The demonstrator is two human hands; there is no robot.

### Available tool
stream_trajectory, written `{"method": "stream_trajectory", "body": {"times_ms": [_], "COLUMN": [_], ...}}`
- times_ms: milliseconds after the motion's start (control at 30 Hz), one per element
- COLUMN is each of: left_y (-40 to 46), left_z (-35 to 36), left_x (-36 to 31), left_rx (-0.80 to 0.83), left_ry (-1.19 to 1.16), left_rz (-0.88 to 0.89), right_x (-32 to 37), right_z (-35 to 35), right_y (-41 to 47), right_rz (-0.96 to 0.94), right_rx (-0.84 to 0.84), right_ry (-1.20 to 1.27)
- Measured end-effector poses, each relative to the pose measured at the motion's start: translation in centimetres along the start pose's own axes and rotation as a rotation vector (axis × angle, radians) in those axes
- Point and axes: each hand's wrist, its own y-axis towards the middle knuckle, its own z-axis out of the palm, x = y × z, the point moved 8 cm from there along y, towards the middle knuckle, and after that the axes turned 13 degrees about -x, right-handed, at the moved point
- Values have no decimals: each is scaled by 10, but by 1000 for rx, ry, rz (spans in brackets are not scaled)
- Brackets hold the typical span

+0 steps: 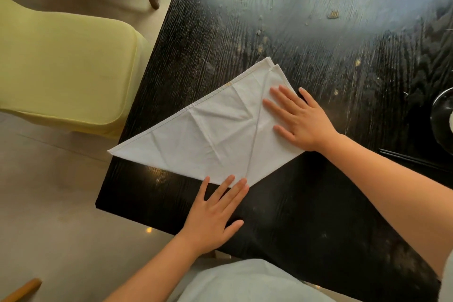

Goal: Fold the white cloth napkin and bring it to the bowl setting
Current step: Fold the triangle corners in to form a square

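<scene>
Both hands flat on a folded napkin.
The white triangular cloth napkin (215, 130) lies on the black wooden desk (306, 203); left hand (213, 213) and right hand (301, 120) press it, each grip spread apart.

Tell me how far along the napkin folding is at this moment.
Done: the white cloth napkin lies folded into a triangle on the black wooden table. In hand: the right hand presses flat on its right part, and the left hand touches its near edge with the fingertips. Left: any further folds, then carrying it to the dark bowl at the right edge.
</scene>
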Motion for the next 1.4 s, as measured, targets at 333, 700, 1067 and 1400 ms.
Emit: {"method": "stream_trajectory", "body": {"times_ms": [333, 700, 1067, 1400], "left_y": [-46, -90, -81, 18], "left_z": [-76, -66, -108, -139], "left_x": [140, 233, 229, 154], "left_rx": [-676, -624, -759, -636], "left_ry": [-290, -647, -846, -1405], "left_rz": [-1176, -1478, -1484, -1227], "right_x": [46, 48, 78, 170], "right_z": [-1, 5, -26, -106], "right_y": [4, 1, 24, 77], "right_rz": [352, 440, 407, 161], "right_rx": [-105, -79, -257, -443], "right_ry": [-16, 52, 181, 838]}}
